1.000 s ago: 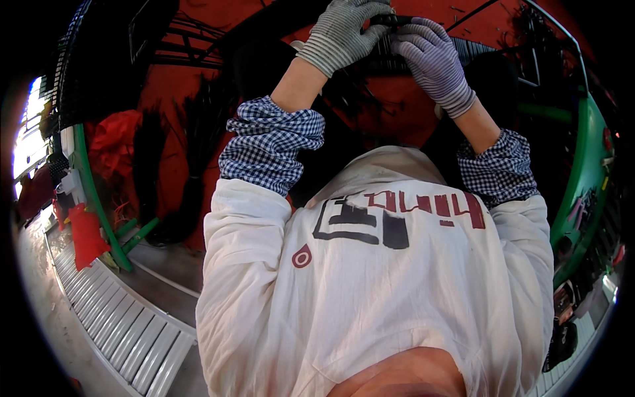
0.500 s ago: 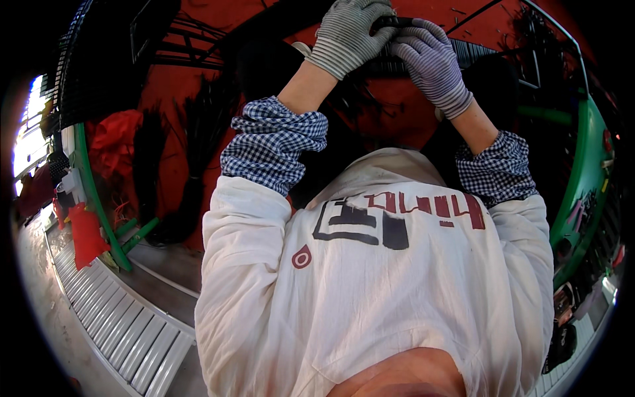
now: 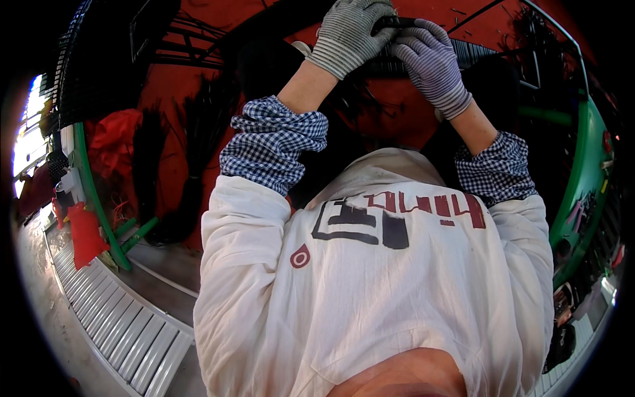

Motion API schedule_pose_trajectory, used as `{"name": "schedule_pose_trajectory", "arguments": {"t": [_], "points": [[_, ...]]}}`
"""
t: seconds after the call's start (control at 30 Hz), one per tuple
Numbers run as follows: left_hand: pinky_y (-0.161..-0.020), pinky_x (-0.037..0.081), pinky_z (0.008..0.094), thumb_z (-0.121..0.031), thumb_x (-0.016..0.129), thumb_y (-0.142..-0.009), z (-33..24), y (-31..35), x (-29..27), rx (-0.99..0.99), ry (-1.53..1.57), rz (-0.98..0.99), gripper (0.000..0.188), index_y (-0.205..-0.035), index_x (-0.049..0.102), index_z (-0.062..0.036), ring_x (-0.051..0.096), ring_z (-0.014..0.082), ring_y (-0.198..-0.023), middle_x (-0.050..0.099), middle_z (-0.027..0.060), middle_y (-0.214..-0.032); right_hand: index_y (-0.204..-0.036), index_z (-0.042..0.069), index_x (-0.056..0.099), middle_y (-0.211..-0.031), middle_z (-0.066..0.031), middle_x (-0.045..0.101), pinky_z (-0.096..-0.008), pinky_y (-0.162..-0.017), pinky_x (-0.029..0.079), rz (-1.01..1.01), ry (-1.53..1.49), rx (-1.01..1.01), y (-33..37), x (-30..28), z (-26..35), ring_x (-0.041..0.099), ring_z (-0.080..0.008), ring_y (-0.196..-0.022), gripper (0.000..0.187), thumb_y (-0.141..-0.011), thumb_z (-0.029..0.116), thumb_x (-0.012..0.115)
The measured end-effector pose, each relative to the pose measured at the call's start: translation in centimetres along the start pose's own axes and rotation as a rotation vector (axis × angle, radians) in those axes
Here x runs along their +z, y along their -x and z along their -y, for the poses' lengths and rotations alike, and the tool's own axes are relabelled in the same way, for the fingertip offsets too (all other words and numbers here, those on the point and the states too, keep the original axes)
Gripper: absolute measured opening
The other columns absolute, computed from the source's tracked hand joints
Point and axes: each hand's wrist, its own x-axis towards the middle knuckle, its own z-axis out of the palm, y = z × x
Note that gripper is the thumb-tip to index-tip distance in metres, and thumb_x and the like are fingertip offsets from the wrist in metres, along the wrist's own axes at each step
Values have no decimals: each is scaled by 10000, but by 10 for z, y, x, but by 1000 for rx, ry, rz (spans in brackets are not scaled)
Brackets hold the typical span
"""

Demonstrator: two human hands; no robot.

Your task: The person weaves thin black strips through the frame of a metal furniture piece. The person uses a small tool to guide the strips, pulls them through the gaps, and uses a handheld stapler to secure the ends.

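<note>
1. Nearest, the loose white top (image 3: 383,284) is spreading across the chest, well apart from the hands; leaning forward could bring it against the dark things below.
2. The left checked sleeve (image 3: 271,145) and right checked sleeve (image 3: 496,169) are bunching around the forearms; a loose fold could catch on a projecting wire or edge if an arm were dropping low.
3. The left hand (image 3: 352,30), in a grey striped glove, is grasping the left part of a small dark piece (image 3: 395,22), its fingers bending over it. Some fingertips are hiding, so I cannot tell how firm the hold is.
4. The right hand (image 3: 433,63), in a purplish striped glove, is closing its curled fingers on the right end. Slick glove fabric or uneven pressure could let that end slip or twist.
5. The dark piece is lying between both hands, near the upper edge of view. If one hand were letting go early, it could tip and fall.
6. Beyond the right hand, a dark slatted row (image 3: 473,53) is standing close by; a dropped piece could lodge there.
7. Farther off, dark scraps (image 3: 458,10) are lying scattered on the red surface (image 3: 486,30); a fallen piece could be hard to pick out among them.
</note>
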Motion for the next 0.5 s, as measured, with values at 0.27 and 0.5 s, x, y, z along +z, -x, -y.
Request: {"name": "schedule_pose_trajectory", "arguments": {"t": [0.27,0.5], "points": [[-934,500,444,-185,746,-775,-4,1,1,10,-12,-20,310,-1062,691,-81,625,329,-1054,656,102,-1166,-1013,146,735,-1087,-25,738,-430,-1174,395,-14,-30,6,2,-3,2,671,-216,-1131,158,-868,109,687],[-924,501,444,-193,745,-777,-5,2,1,22,-25,-34,302,-1051,688,-79,627,329,-1040,659,101,-1154,-1020,138,732,-1069,-30,737,-428,-1192,373,-29,-63,-3,3,-5,1,669,-208,-1127,165,-862,115,690]]}}
